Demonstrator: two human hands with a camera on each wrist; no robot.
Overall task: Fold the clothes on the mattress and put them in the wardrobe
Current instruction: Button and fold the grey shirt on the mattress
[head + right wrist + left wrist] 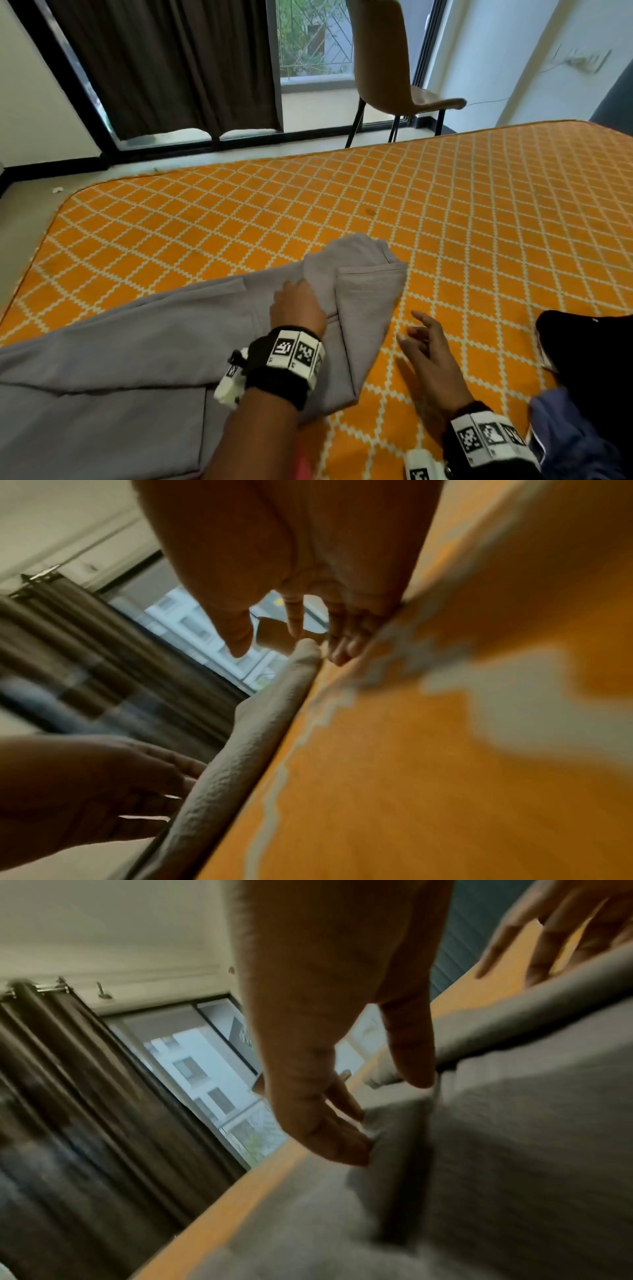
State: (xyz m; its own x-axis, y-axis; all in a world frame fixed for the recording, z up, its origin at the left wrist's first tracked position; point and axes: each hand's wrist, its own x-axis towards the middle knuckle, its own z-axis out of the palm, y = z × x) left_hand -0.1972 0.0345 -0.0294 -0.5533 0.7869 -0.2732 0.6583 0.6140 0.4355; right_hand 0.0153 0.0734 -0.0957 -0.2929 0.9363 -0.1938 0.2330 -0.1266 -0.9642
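A grey garment (144, 346) lies spread on the orange, white-latticed mattress (479, 222), its right part folded back into a long flap (366, 308). My left hand (294, 294) rests on the garment beside that flap. In the left wrist view the left hand (387, 1115) has straight fingers (352, 1145) touching the grey cloth (514, 1164), thumb held apart. My right hand (414, 329) hovers low over bare mattress just right of the flap, fingers spread and holding nothing. The right wrist view shows the right hand (291, 653) beside the rolled grey edge (240, 750).
A black garment (589, 359) and a blue one (565, 438) lie at the mattress's right near edge. Beyond the far edge stand a brown chair (387, 68), dark curtains (171, 68) and a window. Floor runs along the left. No wardrobe is in view.
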